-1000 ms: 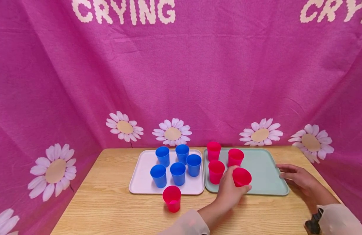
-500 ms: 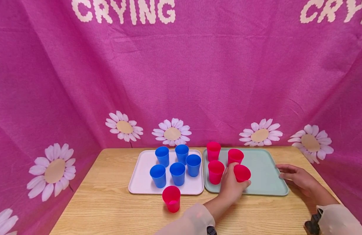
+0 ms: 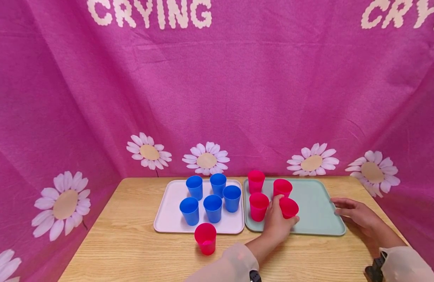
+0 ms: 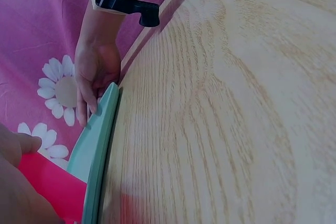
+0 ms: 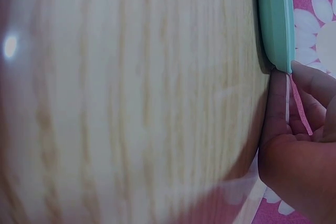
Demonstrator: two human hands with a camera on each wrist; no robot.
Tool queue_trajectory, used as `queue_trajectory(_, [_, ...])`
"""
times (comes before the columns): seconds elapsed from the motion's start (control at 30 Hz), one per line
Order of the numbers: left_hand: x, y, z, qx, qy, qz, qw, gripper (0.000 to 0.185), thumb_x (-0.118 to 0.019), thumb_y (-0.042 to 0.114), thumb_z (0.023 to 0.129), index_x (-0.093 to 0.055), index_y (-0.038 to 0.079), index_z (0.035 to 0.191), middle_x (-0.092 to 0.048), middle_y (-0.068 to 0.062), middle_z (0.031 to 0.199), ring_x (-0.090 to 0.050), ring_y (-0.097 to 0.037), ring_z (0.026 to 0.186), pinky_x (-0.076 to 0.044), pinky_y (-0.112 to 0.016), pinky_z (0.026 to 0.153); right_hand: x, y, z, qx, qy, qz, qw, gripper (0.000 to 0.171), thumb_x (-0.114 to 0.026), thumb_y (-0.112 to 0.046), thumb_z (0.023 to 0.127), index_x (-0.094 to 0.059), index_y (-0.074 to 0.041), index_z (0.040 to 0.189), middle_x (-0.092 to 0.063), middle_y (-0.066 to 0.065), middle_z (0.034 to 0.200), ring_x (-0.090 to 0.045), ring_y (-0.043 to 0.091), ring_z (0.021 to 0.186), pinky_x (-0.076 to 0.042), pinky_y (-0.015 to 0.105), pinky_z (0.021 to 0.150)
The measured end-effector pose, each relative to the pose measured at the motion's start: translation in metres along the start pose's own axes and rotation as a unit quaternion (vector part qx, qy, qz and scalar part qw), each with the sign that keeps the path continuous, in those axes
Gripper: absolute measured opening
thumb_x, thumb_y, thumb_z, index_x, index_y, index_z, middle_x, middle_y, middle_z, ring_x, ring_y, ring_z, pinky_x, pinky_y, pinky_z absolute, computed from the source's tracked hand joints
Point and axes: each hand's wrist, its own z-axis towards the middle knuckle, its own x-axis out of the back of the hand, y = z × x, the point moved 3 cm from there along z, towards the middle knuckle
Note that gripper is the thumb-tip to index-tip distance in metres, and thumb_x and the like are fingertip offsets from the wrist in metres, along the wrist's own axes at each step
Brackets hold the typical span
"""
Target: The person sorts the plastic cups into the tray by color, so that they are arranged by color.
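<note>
Cup moved further onto tray.
Left hand carried red cup up and slightly left over green tray, closer to neighbouring red cups; tilt reduced.

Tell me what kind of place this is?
Likely a staged recording setup, not a home: a wooden table hemmed in by a pink daisy-print cloth backdrop, with two trays of sorted red and blue cups.

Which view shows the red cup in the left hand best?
The head view: the held red cup shows whole, tilted, gripped by the left hand over the green tray. The left wrist view catches only a red strip of it beside the tray's edge. The right wrist view shows none of it.
</note>
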Motion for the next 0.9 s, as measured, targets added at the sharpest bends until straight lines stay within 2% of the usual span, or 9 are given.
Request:
queue_trajectory(0.2, [0.000,0.000,-0.002,0.007,0.001,-0.011,0.9999,0.072,-0.088,0.012,0.078,-0.052,0.020,0.140,-0.061,0.000,0.125,-0.057,-0.022,0.119,-0.051,-0.036,0.101,0.000,0.001,0.000,-0.002,0.002,-0.014,1.000,0.053,-0.068,-0.016,0.100,-0.050,0.001,0.148,-0.060,0.007,0.135,-0.055,-0.010,0.097,-0.058,0.024,0.087])
queue_trajectory(0.3, [-0.001,0.001,-0.003,0.012,0.001,-0.018,0.9998,0.074,-0.087,0.011,0.078,-0.051,0.020,0.142,-0.060,-0.001,0.129,-0.056,-0.023,0.122,-0.050,-0.037,0.103,-0.001,0.000,0.000,-0.002,0.003,-0.017,1.000,0.055,-0.067,-0.016,0.100,-0.049,0.003,0.148,-0.060,0.010,0.137,-0.056,-0.010,0.097,-0.058,0.024,0.087])
queue_trajectory(0.67, [-0.002,0.007,-0.008,0.018,-0.001,-0.006,0.9998,0.085,-0.089,0.019,0.079,-0.043,0.025,0.150,-0.049,0.001,0.145,-0.048,-0.023,0.133,-0.050,-0.042,0.105,-0.002,-0.002,-0.002,0.000,-0.001,-0.017,1.000,0.055,-0.067,-0.016,0.101,-0.048,0.004,0.149,-0.059,0.010,0.137,-0.056,-0.011,0.096,-0.058,0.024,0.087])
queue_trajectory(0.9, [-0.002,0.013,-0.014,0.022,-0.013,-0.012,0.9996,0.089,-0.090,0.019,0.078,-0.041,0.027,0.151,-0.042,-0.001,0.152,-0.043,-0.023,0.139,-0.050,-0.039,0.106,0.000,-0.001,0.000,0.000,-0.001,-0.016,1.000,0.056,-0.067,-0.017,0.100,-0.048,0.004,0.148,-0.060,0.006,0.135,-0.055,-0.012,0.095,-0.058,0.024,0.087])
